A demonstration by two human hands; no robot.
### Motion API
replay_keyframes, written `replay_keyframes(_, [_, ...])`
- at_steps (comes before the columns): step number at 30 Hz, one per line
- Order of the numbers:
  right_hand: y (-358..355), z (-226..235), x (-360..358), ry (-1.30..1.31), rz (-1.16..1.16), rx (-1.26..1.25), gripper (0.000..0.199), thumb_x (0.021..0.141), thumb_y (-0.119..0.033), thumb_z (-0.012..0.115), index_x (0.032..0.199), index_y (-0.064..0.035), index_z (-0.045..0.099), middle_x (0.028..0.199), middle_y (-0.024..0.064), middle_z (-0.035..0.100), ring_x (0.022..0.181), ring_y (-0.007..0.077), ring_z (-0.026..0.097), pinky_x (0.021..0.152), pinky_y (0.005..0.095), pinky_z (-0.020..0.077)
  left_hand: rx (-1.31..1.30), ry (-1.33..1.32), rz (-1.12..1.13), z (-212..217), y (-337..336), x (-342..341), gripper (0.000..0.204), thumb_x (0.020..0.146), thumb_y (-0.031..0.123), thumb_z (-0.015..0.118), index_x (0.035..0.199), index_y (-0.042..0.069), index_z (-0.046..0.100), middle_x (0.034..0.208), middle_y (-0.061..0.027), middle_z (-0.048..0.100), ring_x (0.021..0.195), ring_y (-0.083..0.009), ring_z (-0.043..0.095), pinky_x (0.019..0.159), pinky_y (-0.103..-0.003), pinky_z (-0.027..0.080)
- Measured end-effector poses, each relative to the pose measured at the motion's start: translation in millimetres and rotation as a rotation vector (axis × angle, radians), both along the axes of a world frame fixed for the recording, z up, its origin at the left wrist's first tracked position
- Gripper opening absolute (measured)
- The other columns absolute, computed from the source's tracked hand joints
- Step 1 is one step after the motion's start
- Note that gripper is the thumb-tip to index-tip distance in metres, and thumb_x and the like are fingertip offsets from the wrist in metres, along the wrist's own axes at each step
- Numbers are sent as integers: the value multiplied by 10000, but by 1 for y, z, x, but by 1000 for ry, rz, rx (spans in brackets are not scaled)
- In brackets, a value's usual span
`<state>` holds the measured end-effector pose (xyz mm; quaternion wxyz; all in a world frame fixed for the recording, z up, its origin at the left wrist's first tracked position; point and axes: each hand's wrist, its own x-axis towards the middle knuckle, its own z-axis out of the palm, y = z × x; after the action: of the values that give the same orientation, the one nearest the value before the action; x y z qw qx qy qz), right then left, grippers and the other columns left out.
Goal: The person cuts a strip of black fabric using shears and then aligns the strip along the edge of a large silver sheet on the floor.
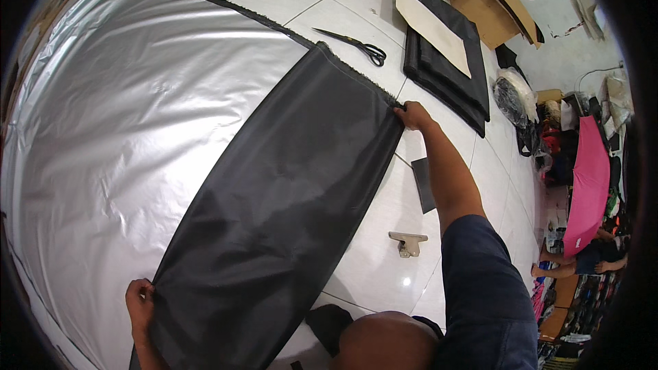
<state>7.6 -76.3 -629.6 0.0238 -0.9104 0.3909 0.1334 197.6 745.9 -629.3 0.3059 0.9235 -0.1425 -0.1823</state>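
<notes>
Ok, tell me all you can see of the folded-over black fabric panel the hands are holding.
The black fabric panel is a dark, matte, thin-looking woven sheet, folded back over the shiny silver fabric spread on the white tiled floor. It lies flat with faint creases. The left hand pinches its near corner; the right hand grips its far corner, at a rough, frayed-looking edge.

Cardboard box (pixel 495 1): brown, rectangular, flaps open, lying tilted on the white floor at far right, just beside the far end of a stack of folded black fabric (pixel 445 68).

Clear plastic bag (pixel 513 96): rounded and bulging, filled with dark material, on the floor at right, near the stack's right edge.

Labels, signs, screens: none discernible; the clutter along the far right rim is too small to tell.
</notes>
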Motion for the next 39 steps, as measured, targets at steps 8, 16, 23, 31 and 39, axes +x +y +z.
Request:
replay_keyframes(8, [18, 12, 18, -145, -340, 220, 426, 881, -314, 640, 1070, 56, 546, 922, 215, 667, 646, 278, 690, 568, 359, 581, 83, 36, -75, 13, 4, 0, 84, 768, -19, 665, 804, -5, 591, 772, -98, 598, 683, -203, 572, 680, -325, 463])
replay_keyframes(16, [87, -15, -5, -834, -747, 323, 876, 780, -384, 762, 1381, 39, 284, 1228, 266, 543, 1084, 350, 601, 883, 442, 513, 100, 3, -47, 19, 0, -9, 79, 797, 12, 654, 779, 3, 577, 768, -108, 587, 688, -235, 572, 726, -346, 464])
replay_keyframes(23, [231, 0, -72, -813, -929, 976, 693, 814, -336, 733, 1317, 19, 416, 1232, 161, 561, 1086, 280, 558, 876, 445, 457, 58, -12, -88, 11, 0, -12, 80, 806, 40, 658, 793, 19, 582, 761, -114, 586, 716, -252, 590, 837, -369, 440])
replay_keyframes(31, [212, -54, -77, -1040, -918, 1026, 294, 839, -127, 700, 1031, 75, 607, 908, 143, 662, 797, 241, 650, 677, 359, 544, 219, -276, -249, 116, 44, -58, 308, 786, 71, 677, 1075, 26, 580, 1072, -174, 554, 1007, -380, 532, 891, -447, 434])
replay_keyframes(39, [168, -99, -94, -814, -853, 1079, 310, 909, -203, 583, 1130, 5, 650, 1037, 94, 668, 917, 223, 634, 835, 340, 505, 662, 193, 348, 123, 249, -289, 480, 836, 379, 675, 1175, 45, 604, 1199, -222, 585, 1156, -400, 523, 978, -479, 429])
